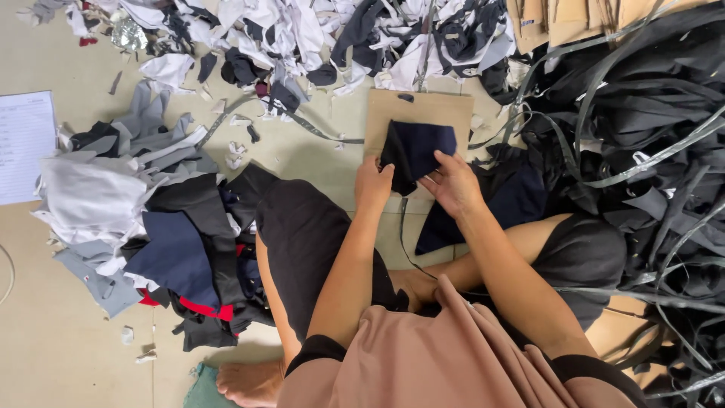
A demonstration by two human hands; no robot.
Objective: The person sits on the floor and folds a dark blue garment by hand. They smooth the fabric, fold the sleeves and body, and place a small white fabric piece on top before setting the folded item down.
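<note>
A dark navy cloth piece (419, 151) lies on a brown cardboard template (423, 109) on the floor in front of my crossed legs. My left hand (372, 183) grips the cloth's lower left edge. Fingers of my right hand (453, 183) pinch its lower right part. A thin dark strip hangs down from under the cloth toward my knee. More navy fabric (513, 204) lies just right of my right hand.
A heap of grey, navy, black and red cloth pieces (151, 227) sits at my left. White and black scraps (302, 38) cover the floor beyond. Black fabric and long strips (642, 136) pile at the right. A white paper sheet (23, 143) lies far left.
</note>
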